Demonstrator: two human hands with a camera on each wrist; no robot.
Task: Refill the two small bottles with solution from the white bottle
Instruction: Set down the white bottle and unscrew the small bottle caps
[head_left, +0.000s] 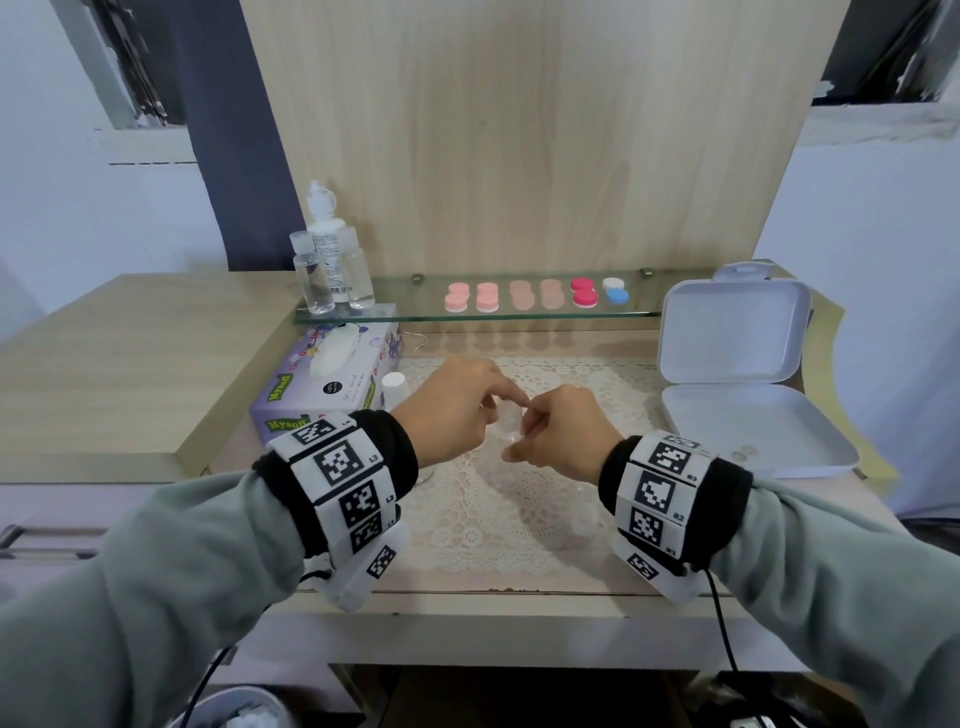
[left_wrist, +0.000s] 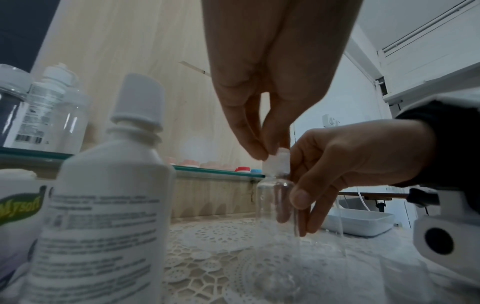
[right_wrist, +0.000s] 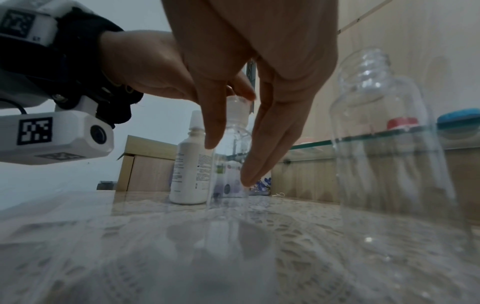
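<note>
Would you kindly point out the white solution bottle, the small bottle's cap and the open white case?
white solution bottle (left_wrist: 103, 197), left wrist view, labelled body.
small bottle's cap (left_wrist: 279, 162), left wrist view, its side.
open white case (head_left: 732, 332), head view, raised lid.

Crowding the left approach: white bottle (left_wrist: 103, 185), tissue box (head_left: 322, 384); blocking the right: uncapped clear bottle (right_wrist: 387, 131), open white case (head_left: 737, 374)

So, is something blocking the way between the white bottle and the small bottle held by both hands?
Nothing visible stands between them. The white plastic bottle stands beside the small clear bottle on the lace mat, but both still wear caps.
</note>
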